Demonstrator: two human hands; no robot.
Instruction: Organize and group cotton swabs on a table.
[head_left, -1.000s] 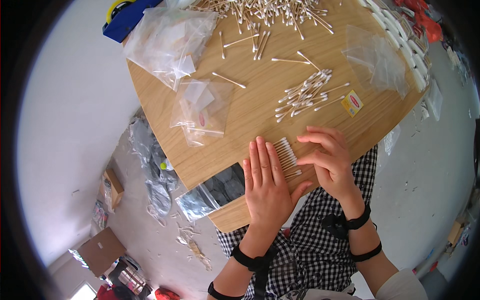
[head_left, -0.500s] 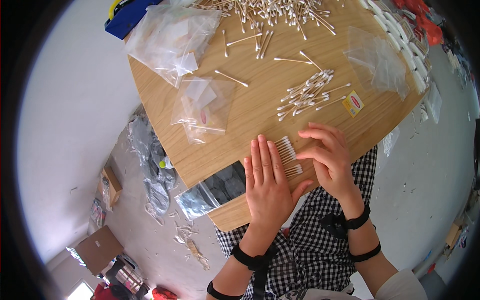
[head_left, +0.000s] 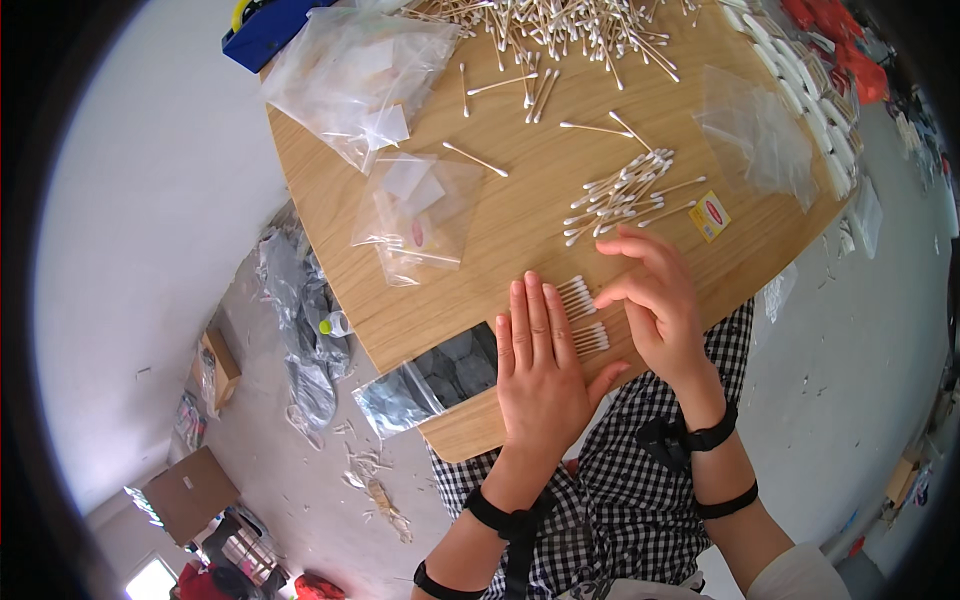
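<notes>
Swabs (head_left: 574, 305) have been shifted from the upper cluster (head_left: 577, 295) to the lower cluster (head_left: 592, 338), evening the split; left hand (head_left: 546, 390) is laid flat, right hand (head_left: 667, 315) held with fingertips parted.

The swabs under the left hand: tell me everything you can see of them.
The swabs are thin, pale, wooden-looking sticks with white, cottony tips at the visible ends. They lie side by side in two groups with a gap between, flat on the table, tips to the right. The left hand lies flat over them, hiding their other ends. The right hand is close to the upper group; whether it touches is unclear.
</notes>
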